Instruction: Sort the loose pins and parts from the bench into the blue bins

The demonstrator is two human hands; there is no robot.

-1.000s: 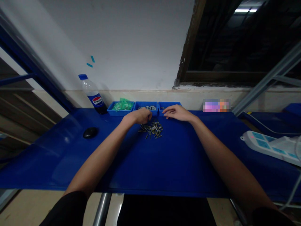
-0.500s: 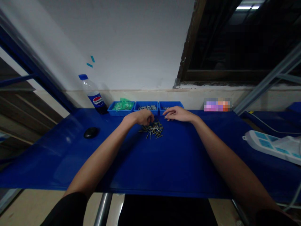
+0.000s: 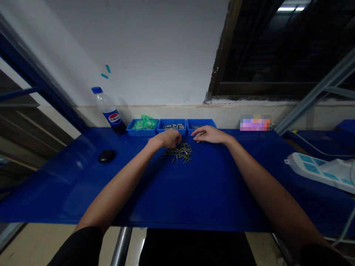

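A loose pile of thin, screw-like metal pieces (image 3: 183, 151) lies on the blue tabletop (image 3: 183, 195). My left hand (image 3: 171, 139) is at the pile's upper left edge, its fingers curled together and pointing down; what they pinch, if anything, is hidden. To the right of the pile, my right hand (image 3: 208, 134) hovers or rests with fingers loosely bent and apart, holding nothing visible. Just behind the hands stand three blue bins: the left bin (image 3: 128, 132) has green plastic bags, the middle bin (image 3: 161, 132) small grey metal parts, and the right bin (image 3: 212, 122) thin metal pieces, partly covered by my right hand.
A cola bottle (image 3: 114, 118) stands left of the bins, with a black computer mouse (image 3: 107, 156) in front of it. Toward the right are a blurred-out colourful packet (image 3: 255, 123) and a white tray with blue compartments (image 3: 310, 168). A wall (image 3: 155, 55) rises behind the table.
Almost nothing differs. The view has shifted very slightly, and my left hand's fingers have curled a little more at the pile; my right hand keeps its place.
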